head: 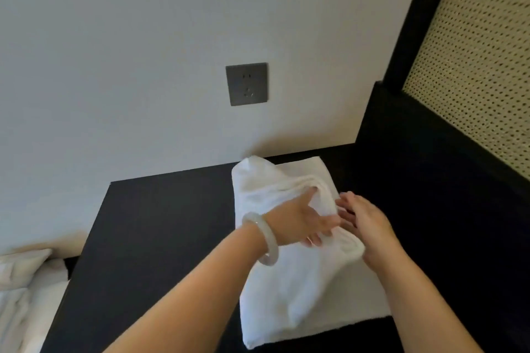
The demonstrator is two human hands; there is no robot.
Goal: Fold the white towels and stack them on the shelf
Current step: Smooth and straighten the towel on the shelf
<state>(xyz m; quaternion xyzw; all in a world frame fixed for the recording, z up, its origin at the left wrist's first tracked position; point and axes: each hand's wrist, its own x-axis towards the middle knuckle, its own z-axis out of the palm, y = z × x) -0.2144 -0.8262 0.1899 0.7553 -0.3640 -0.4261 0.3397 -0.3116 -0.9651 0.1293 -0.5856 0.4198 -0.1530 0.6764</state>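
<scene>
Fingers (315,239) of the left hand (301,221) curl over a bunched fold of the top towel (281,289), with the thumb dug into the creases, so it's got a proper grip. The right hand (370,229) is right against the same fold with bent fingers, but I can't tell if it's actually pinching anything. Using the grey wall socket (246,84) as the marker: the towel sits below it and a bit to the right, on the black shelf (157,238), long axis running from the wall side straight toward the camera, far end nearly touching the wall. Looks like two towels, a rumpled one on top of a flat towel (371,304) that peeks out along its right edge. One pale bracelet (265,238) on the left wrist. Off to the right of the socket there's one woven cane panel (481,66) in a black frame, hemming in that side. Far down-left of the socket, some white bedding (17,295).
</scene>
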